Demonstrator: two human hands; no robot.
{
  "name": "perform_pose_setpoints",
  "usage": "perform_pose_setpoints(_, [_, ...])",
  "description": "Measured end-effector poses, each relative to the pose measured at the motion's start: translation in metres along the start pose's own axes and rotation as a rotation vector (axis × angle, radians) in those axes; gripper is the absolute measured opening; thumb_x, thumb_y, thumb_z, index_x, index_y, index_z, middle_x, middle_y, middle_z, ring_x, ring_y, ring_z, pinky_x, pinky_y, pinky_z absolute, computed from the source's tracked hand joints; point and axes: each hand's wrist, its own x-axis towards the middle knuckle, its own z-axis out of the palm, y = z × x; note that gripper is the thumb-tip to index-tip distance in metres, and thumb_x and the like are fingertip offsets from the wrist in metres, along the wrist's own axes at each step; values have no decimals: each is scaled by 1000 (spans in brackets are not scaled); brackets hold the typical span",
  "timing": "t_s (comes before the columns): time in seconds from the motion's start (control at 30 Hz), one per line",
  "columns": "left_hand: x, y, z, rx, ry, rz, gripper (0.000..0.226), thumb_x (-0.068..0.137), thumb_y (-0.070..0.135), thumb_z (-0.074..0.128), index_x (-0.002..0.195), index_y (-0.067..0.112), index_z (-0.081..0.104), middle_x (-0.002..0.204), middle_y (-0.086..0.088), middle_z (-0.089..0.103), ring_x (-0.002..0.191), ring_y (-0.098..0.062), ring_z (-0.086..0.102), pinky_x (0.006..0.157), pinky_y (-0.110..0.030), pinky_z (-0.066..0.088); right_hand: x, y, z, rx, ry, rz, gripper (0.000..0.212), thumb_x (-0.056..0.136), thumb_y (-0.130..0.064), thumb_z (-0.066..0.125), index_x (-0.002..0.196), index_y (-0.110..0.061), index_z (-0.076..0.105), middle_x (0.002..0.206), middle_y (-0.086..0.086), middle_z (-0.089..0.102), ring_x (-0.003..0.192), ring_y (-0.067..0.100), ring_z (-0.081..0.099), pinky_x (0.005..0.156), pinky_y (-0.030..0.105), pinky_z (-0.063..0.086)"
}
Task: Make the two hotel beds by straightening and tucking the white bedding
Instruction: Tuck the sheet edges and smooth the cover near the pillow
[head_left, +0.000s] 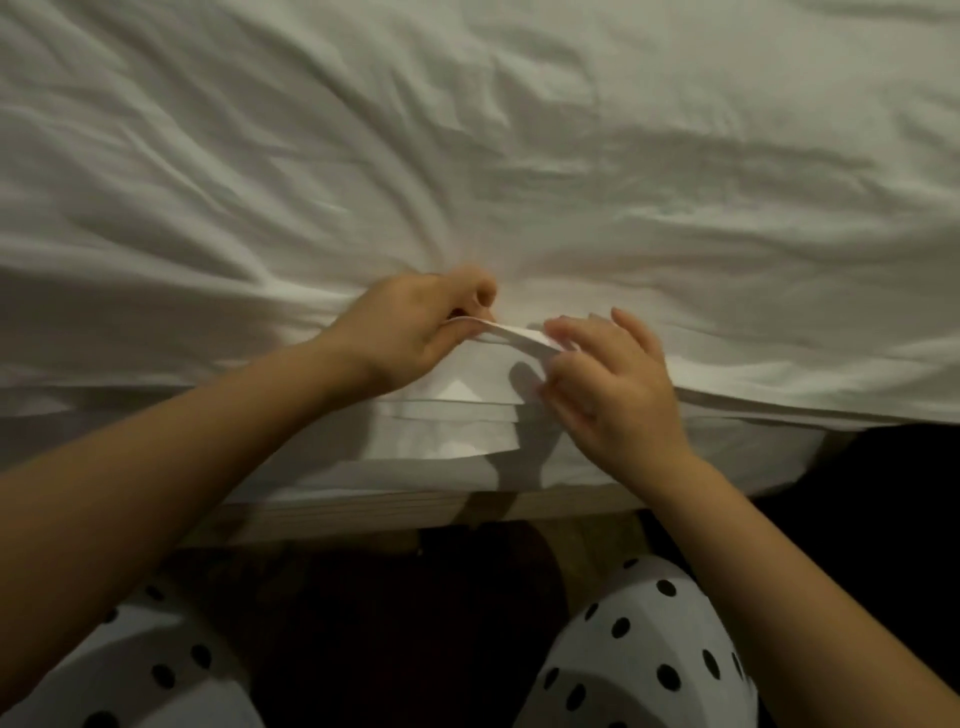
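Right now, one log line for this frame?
left hand: grips sheet hem | right hand: pinches sheet hem | bed sheet: wrinkled

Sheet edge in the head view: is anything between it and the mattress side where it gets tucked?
No foreign object shows. The left hand grips the sheet edge, the right hand meets its other end. Directly below, layered bedding edges hang over the mattress side; the tuck gap itself is hidden.

Dim, warm light falls on the white bedding (571, 156), brightest at centre and fading toward the corners. The right hand (613, 384) throws a soft shadow down the hanging edge. Wide-angle distortion bows the bed's edge, and detail is slightly soft.
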Motion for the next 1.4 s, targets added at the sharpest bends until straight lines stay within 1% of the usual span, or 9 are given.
perform_pose_setpoints(0.17, [-4, 4, -4, 40, -134, 106, 32, 88, 21, 38, 87, 12, 69, 91, -6, 70, 85, -23, 65, 73, -28, 45, -9, -2, 19, -138, -5, -35, 28, 90, -49, 56, 98, -22, 58, 128, 5, 53, 117, 26, 48, 104, 48, 30])
perform_pose_setpoints(0.37, [-24, 24, -2, 235, -127, 174, 44, 86, 45, 54, 107, 10, 69, 99, -9, 71, 88, -25, 67, 70, -32, 53, 5, -1, 10, -37, 129, 37, 32, 96, -27, 52, 74, -11, 67, 75, 2, 68, 71, 21, 60, 85, 33, 37])
perform_pose_setpoints(0.5, [-27, 35, 5, 361, 20, 169, 25, 90, 19, 51, 103, 8, 69, 76, -10, 69, 60, -26, 64, 48, -29, 48, 10, -2, 12, 5, 185, 160, 20, 89, -21, 65, 72, -10, 63, 60, 1, 59, 56, 20, 54, 75, 30, 35])
perform_pose_setpoints(0.67, [-24, 24, -3, 156, -38, 138, 14, 86, 6, 49, 94, 17, 52, 69, -3, 58, 59, -18, 51, 50, -24, 41, -13, -4, 19, 10, 242, 36, 19, 88, -3, 57, 73, -15, 59, 83, 2, 70, 74, 24, 63, 78, 35, 38])
perform_pose_setpoints(0.77, [-27, 22, 3, 237, -64, 230, 18, 83, -5, 52, 78, 6, 65, 78, -12, 65, 65, -27, 59, 53, -35, 50, -28, -4, 24, -84, 167, 42, 17, 94, -27, 55, 90, -17, 68, 102, 2, 68, 97, 25, 56, 90, 41, 35])
perform_pose_setpoints(0.87, [-35, 24, 14, 363, -81, 212, 15, 86, 10, 58, 92, 1, 69, 91, -15, 65, 77, -30, 60, 66, -37, 51, -40, 0, 35, -228, 45, 78, 45, 85, -55, 59, 113, -19, 57, 117, 3, 51, 111, 26, 44, 104, 49, 25])
perform_pose_setpoints(1.0, [-47, 28, 24, 500, -159, 126, 56, 68, 39, 75, 106, 0, 62, 104, -18, 62, 88, -34, 58, 73, -40, 50, -37, 4, 39, -242, 156, 72, 25, 84, -34, 65, 98, -13, 64, 113, 3, 51, 106, 25, 46, 102, 49, 29])
perform_pose_setpoints(1.23, [-40, 30, 22, 378, 38, 123, 15, 92, 14, 57, 88, 4, 67, 78, -14, 64, 64, -30, 57, 54, -39, 45, -19, 3, 11, -74, 229, 39, 29, 97, -28, 54, 77, -12, 68, 81, 1, 69, 75, 20, 61, 84, 34, 36])
perform_pose_setpoints(1.4, [-30, 29, 7, 102, 30, -5, 26, 85, 27, 57, 89, 8, 74, 78, -7, 72, 69, -15, 60, 59, -33, 46, -35, -18, 17, 2, 273, 118, 13, 92, -31, 60, 93, -22, 51, 102, -1, 59, 98, 19, 53, 97, 41, 32])
